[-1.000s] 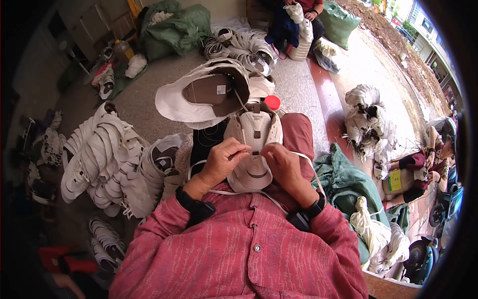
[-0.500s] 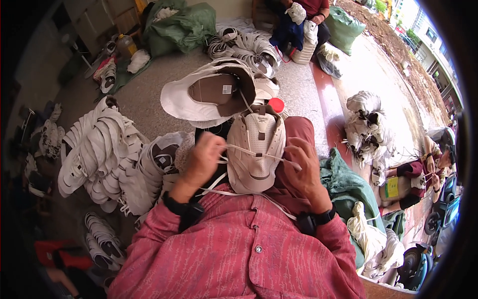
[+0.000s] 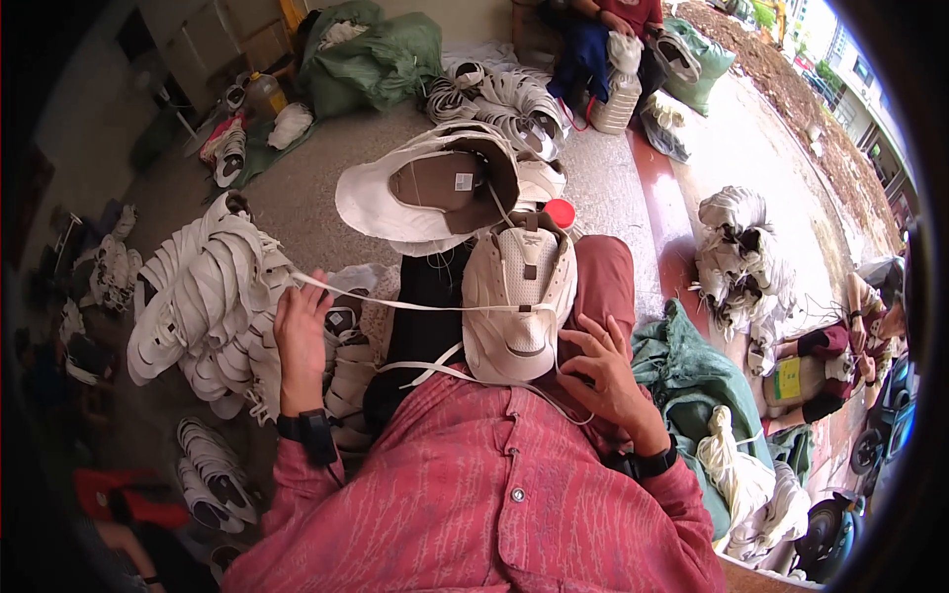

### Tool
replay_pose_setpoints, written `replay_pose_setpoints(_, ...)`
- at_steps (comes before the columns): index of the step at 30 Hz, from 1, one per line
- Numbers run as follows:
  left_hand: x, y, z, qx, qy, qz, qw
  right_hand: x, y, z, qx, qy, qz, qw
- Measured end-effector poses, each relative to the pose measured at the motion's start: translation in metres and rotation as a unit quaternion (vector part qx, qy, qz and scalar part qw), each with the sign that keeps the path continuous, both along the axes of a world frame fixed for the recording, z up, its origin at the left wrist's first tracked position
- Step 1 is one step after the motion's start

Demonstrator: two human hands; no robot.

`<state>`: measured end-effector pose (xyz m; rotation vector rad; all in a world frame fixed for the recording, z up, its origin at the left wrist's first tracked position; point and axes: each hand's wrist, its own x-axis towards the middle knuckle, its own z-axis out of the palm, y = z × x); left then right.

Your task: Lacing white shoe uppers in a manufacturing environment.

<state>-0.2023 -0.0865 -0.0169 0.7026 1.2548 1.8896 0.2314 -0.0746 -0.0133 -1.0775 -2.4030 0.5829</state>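
Observation:
A cream shoe upper (image 3: 520, 287) lies on my lap, toe toward me, its tongue and rows of lace holes facing up. Out to the left, my left hand (image 3: 302, 341) is raised, with a white shoelace (image 3: 400, 305) caught at its fingertips. That lace runs taut across to the front of the upper's opening. Beside the toe on the right, my right hand (image 3: 605, 381) pinches the lace's other part between thumb and forefinger, other fingers loosely spread. More lace lies slack across my lap below the toe.
Beyond my knees lies another pale upper (image 3: 371, 188) beside a round red lid (image 3: 560, 212). Stacked uppers (image 3: 203, 296) rise on the left. A green sack (image 3: 682, 361) and a lace bundle (image 3: 736, 474) sit at my right. Another person (image 3: 618, 20) sits ahead.
My left hand has swung out to the left, drawing a long stretch of lace with it. My right hand has lowered slightly beside the toe. The upper stays on my lap.

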Motion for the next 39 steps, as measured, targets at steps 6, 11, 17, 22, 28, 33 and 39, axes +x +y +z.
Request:
replay_pose_setpoints(6, 0.011, 0.022, 0.008, 0.171, -0.368, -0.235, 0.883, 0.015, -0.014, 0.014, -0.308, 0.248, -0.022, 0.918)
replay_pose_setpoints(11, 0.025, 0.022, 0.012, 0.146, -0.320, -0.264, 0.898, 0.036, -0.033, 0.002, -0.390, 0.688, -0.015, 0.612)
replay_pose_setpoints(17, 0.008, 0.013, -0.012, 0.118, -0.259, -0.176, 0.942, 0.108, -0.032, 0.015, -0.266, 0.850, 0.056, 0.451)
replay_pose_setpoints(22, -0.056, -0.004, -0.066, 0.013, -0.268, -0.033, 0.963, 0.211, -0.048, 0.016, -0.169, 0.913, 0.033, 0.369)
replay_pose_setpoints(28, -0.141, -0.050, -0.129, -0.087, -0.154, 0.178, 0.968, 0.374, -0.089, -0.061, -0.093, 0.886, -0.107, 0.442)
replay_pose_setpoints(33, -0.188, -0.094, -0.141, -0.130, -0.089, 0.312, 0.937, 0.434, -0.118, -0.127, -0.120, 0.852, -0.215, 0.462)
replay_pose_setpoints(39, -0.182, -0.085, -0.106, -0.116, -0.031, 0.365, 0.923, 0.471, -0.132, -0.182, -0.087, 0.861, -0.400, 0.301)
